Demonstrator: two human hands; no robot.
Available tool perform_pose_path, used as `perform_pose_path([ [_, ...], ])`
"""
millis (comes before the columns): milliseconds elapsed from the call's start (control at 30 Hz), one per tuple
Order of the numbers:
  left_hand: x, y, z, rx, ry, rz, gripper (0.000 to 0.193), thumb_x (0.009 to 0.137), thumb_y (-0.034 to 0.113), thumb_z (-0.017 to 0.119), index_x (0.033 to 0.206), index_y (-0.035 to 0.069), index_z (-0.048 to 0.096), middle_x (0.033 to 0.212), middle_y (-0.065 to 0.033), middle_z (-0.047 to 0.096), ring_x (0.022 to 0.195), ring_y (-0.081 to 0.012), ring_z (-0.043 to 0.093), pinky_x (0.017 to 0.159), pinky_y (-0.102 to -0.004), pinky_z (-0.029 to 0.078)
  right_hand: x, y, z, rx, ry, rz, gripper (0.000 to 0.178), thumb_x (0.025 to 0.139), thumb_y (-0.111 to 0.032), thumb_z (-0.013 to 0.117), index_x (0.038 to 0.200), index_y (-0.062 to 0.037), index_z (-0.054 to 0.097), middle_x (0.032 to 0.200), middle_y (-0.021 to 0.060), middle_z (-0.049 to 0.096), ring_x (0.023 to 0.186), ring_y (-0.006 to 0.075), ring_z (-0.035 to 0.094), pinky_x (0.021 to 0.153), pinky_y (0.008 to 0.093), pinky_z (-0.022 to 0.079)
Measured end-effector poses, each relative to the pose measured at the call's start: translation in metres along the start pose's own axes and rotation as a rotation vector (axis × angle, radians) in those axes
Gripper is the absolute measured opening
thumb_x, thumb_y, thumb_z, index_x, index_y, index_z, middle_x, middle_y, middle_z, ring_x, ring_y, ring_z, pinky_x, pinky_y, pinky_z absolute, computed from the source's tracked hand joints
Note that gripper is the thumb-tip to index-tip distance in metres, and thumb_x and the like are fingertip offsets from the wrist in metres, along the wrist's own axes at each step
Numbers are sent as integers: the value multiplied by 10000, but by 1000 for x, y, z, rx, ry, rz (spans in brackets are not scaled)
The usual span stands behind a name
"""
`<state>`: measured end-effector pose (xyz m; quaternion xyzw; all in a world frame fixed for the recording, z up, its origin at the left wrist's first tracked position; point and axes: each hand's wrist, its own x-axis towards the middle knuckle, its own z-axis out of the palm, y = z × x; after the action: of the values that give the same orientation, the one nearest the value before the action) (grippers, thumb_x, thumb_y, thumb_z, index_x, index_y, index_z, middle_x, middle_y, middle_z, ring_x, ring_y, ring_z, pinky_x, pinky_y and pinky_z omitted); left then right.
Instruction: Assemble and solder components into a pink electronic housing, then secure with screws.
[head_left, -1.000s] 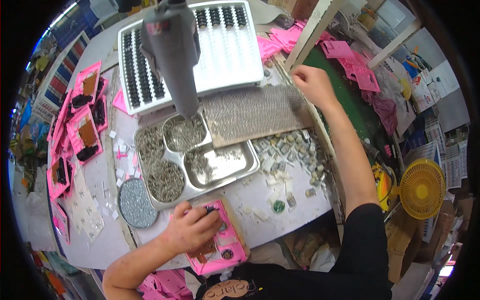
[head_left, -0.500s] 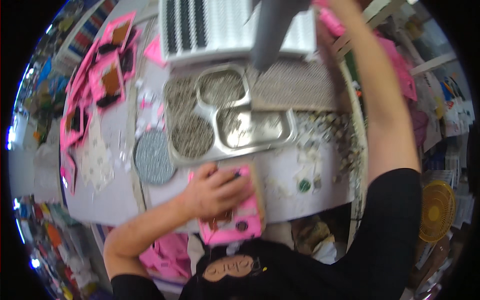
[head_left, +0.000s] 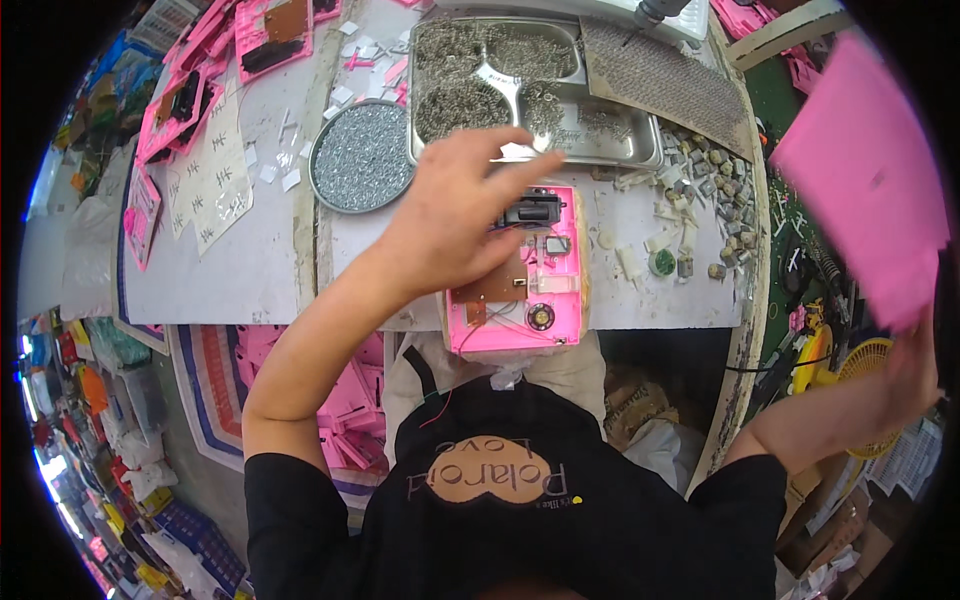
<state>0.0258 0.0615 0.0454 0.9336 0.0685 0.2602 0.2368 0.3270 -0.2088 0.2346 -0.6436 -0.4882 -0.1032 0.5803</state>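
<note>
At the table's near edge lies an open pink plastic casing (head_left: 558, 318), flat, with a brown circuit board (head_left: 497, 287), a black part (head_left: 532, 211) and a round speaker-like part (head_left: 540, 317) inside. Over its far left side hovers my left hand (head_left: 455, 205), thumb and fingers apart, with nothing visible in it. Out to the right, past the table, my right hand (head_left: 912, 355) grips the lower end of a flat pink plastic panel (head_left: 868, 175), raised and smeared by motion. A metal tray (head_left: 600, 158) of small screws sits just beyond the casing.
A round dish (head_left: 362, 155) of small metal pieces stands left of the tray. Tilted on the tray's right is a perforated plate (head_left: 670, 85), below a hanging grey screwdriver tip (head_left: 652, 12). Small metal blocks (head_left: 725, 190) litter the right edge. Pink casings (head_left: 175, 110) pile up far left.
My right arm has come back from the far right and now holds a pink panel near the right rim. My left hand has lifted off the casing's parts. The view has shifted.
</note>
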Motion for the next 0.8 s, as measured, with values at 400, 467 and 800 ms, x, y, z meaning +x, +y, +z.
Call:
perform_pose_path([
  [400, 19, 45, -62, -1034, 312, -482, 411, 980, 211, 692, 1298, -24, 579, 1074, -133, 726, 849, -155, 727, 733, -249, 583, 1, 17, 157, -35, -316, -355, 488, 976, -74, 639, 1434, 20, 498, 1182, 117, 676, 877, 107, 608, 761, 203, 466],
  [467, 0, 43, -63, -1221, 487, -599, 399, 1002, 201, 648, 1294, -59, 568, 1086, -147, 721, 899, -172, 726, 780, -293, 597, -57, 22, 181, 298, -494, 78, 526, 976, -94, 667, 1457, -16, 470, 950, 56, 640, 781, 104, 579, 717, 233, 464],
  [800, -62, 51, 13, -280, 46, -590, 951, 838, 305, 807, 1544, -61, 287, 792, -131, 694, 657, -263, 682, 601, -374, 532, -221, 16, 149, 297, -561, 738, 582, 971, -35, 618, 1503, -3, 384, 693, -12, 554, 626, 62, 500, 604, 230, 405],
])
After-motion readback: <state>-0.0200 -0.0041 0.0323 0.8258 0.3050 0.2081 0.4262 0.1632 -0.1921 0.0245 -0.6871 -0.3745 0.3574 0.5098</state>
